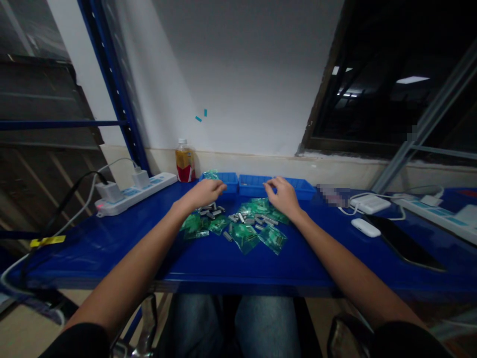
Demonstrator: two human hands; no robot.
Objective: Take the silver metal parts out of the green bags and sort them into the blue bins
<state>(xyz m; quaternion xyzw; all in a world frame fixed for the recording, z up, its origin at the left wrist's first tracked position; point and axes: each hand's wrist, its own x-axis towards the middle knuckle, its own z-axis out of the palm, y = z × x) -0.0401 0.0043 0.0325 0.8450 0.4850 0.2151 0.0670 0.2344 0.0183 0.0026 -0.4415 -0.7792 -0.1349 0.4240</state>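
Observation:
My left hand reaches over the blue table, fingers curled near the left blue tray; whether they hold anything is hidden. My right hand rests with bent fingers at the edge of the right blue tray, above a heap of green plastic bags. Several small grey metal parts lie scattered among the bags between both hands.
A drink bottle stands by the wall at the back left. A white power strip with plugs lies to the left. A white charger, a small white case and a dark phone lie to the right.

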